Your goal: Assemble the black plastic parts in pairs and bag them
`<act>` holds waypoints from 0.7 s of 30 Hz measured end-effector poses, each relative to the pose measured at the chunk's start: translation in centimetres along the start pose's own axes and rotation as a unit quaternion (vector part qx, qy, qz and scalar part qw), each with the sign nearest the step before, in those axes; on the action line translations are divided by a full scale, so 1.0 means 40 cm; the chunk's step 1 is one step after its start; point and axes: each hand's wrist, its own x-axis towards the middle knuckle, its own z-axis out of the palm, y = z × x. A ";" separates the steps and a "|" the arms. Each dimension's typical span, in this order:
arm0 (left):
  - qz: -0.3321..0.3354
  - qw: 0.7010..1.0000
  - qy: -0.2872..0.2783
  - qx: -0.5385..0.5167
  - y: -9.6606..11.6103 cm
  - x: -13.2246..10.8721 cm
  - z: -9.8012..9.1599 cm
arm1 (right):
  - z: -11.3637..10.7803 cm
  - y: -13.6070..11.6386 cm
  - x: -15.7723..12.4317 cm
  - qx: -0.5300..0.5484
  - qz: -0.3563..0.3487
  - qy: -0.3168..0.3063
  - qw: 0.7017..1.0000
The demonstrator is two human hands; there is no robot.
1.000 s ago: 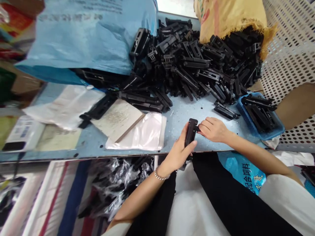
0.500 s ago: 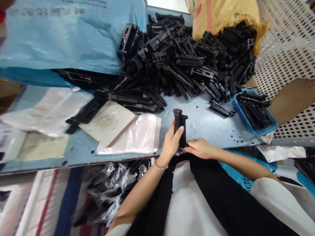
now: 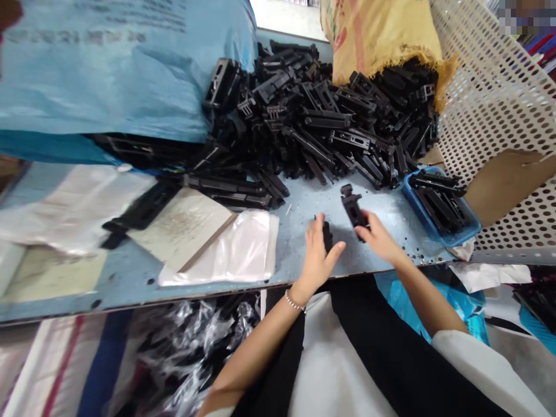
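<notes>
My right hand (image 3: 379,236) grips the lower end of a black plastic part (image 3: 353,209), which is raised and tilted over the blue table. To its left, my left hand (image 3: 319,255) has its fingers spread and thumb apart, beside another dark part (image 3: 327,236) that its fingers partly hide. A large heap of similar black parts (image 3: 313,119) lies behind both hands. At the right, a blue basket (image 3: 469,234) holds several more of them.
A blue sack (image 3: 108,69) stands at the back left, a yellow sack (image 3: 386,35) behind the heap. Clear plastic bags (image 3: 252,246) and a cardboard piece (image 3: 185,226) lie left of my hands. A perforated white crate (image 3: 499,87) borders the right.
My hands have moved apart. My right hand has lifted one black part up and to the right; my left hand has opened from its grip. The camera view has shifted slightly.
</notes>
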 end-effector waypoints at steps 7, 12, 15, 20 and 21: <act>-0.116 0.956 -0.074 -0.259 0.086 0.000 -0.054 | 0.005 -0.156 0.008 -0.018 -0.205 0.122 0.971; -0.199 0.937 -0.046 -0.283 0.100 -0.025 -0.058 | 0.042 -0.179 0.078 0.079 -0.169 0.075 0.980; -0.233 0.924 0.014 -0.303 0.098 -0.006 -0.082 | 0.080 -0.204 0.057 0.117 -0.140 -0.011 0.983; -0.283 0.880 0.023 -0.382 0.106 0.028 -0.138 | 0.135 -0.199 0.002 -0.079 -0.346 -0.056 0.933; -0.298 0.873 0.014 -0.387 0.112 0.029 -0.141 | 0.144 -0.194 -0.001 -0.102 -0.371 -0.062 0.921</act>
